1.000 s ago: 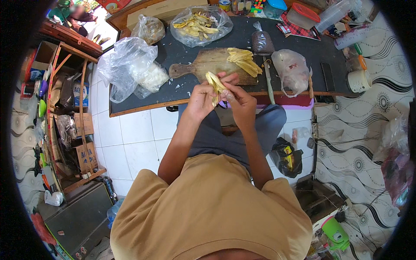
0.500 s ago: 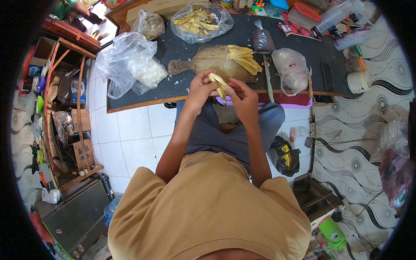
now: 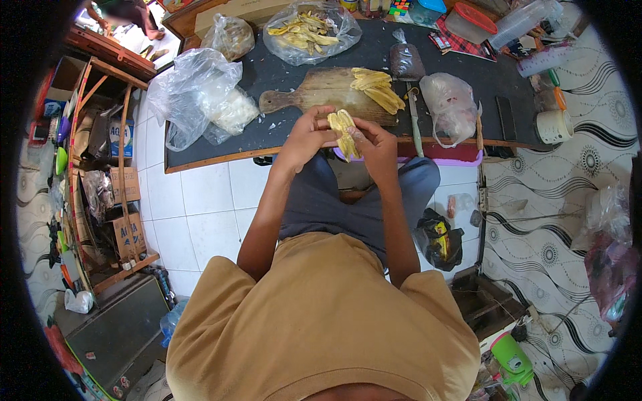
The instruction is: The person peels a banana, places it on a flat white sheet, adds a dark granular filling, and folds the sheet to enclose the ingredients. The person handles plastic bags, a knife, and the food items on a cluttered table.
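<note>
Head view shows a yellow banana piece held above the near edge of the tabletop, over the person's lap. Left hand pinches its left side; right hand grips the lower right side, fingers curled around it. Both hands are closed on the piece. Just beyond it lies a wooden cutting board carrying a pile of peeled strips. A knife rests right of the board, beside a pale plastic bag. Farther back, a clear bag of peelings; at left, a crumpled clear bag. Judgement: to work the piece cleanly, support it with one hand and pull evenly with the other, keeping it over the tabletop.
</note>
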The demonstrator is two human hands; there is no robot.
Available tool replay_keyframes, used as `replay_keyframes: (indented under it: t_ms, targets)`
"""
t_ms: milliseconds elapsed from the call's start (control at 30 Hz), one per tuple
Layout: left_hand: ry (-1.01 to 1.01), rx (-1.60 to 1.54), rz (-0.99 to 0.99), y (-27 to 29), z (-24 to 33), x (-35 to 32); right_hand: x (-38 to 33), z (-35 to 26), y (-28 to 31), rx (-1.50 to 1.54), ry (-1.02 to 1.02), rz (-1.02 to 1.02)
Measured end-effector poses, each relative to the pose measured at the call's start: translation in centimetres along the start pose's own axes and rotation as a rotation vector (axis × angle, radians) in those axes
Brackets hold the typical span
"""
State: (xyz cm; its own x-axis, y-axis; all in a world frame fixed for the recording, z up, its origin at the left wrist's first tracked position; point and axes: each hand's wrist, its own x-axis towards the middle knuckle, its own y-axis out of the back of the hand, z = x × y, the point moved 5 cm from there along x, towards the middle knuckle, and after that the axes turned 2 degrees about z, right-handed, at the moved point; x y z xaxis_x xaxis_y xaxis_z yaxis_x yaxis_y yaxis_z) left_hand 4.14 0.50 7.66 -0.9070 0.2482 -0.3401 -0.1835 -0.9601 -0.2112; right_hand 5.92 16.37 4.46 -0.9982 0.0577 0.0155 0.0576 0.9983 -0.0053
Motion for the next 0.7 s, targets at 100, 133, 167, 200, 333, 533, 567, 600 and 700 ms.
replay_keyframes:
  t_ms: [100, 133, 167, 200, 333, 533, 567, 600, 700]
  targets:
    - [0.031, -0.055, -0.063, 0.4, -0.8, 0.5, 0.1, 0.2, 0.4, 0.046, -0.082, 0.015]
    - [0.017, -0.053, -0.064, 0.4, -0.9, 0.6, 0.1, 0.1, 0.5, 0.042, -0.117, 0.018]
    - [0.002, -0.052, -0.064, 0.4, -1.0, 0.6, 0.1, 0.1, 0.6, 0.038, -0.153, 0.022]
    - [-0.01, -0.048, -0.066, 0.3, -1.0, 0.7, 0.2, 0.4, 0.7, 0.064, -0.178, 0.024]
    - [0.032, -0.093, -0.099, 0.4, -1.8, 1.5, 0.5, 2.3, 1.2, 0.17, -0.282, 0.007]
    - [0.118, -0.319, -0.178, 0.6, -3.4, 3.0, 0.9, 4.3, 1.8, 0.618, -0.553, -0.053]
    - [0.138, -0.347, -0.184, 0.6, -3.5, 3.1, 0.9, 4.6, 2.0, 0.706, -0.589, -0.079]
    - [0.156, -0.376, -0.187, 0.5, -3.5, 3.2, 1.1, 5.0, 2.6, 0.702, -0.563, -0.042]
    - [0.115, -0.363, -0.103, 0.8, -4.4, 4.4, 1.8, 5.5, 4.4, 0.519, -0.436, 0.105]
